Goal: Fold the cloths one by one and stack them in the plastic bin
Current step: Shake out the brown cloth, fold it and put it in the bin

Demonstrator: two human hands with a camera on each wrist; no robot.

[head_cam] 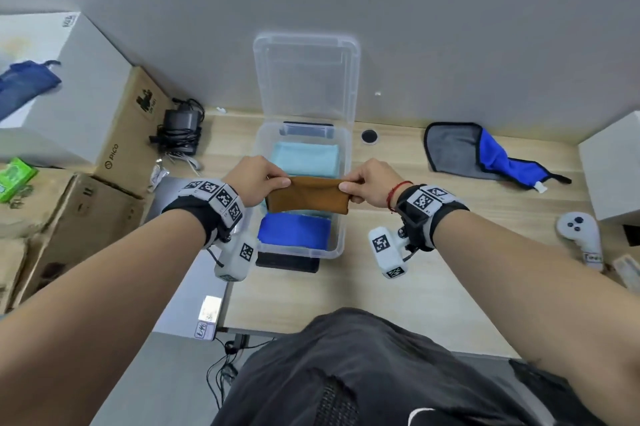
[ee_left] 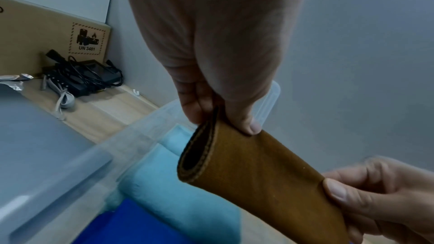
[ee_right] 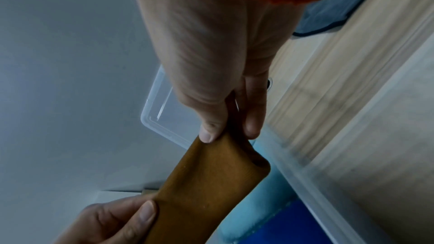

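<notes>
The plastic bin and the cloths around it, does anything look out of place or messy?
Mostly tidy. Both hands hold the folded brown cloth over the plastic bin, above folded light blue and blue cloths. Only the grey and blue cloth lies rumpled on the table, unfolded.

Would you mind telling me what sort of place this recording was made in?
Probably an office or lab workspace: a wooden desk against a grey partition, cardboard boxes stacked at the left, a power adapter with cables, and a white handheld controller.
</notes>
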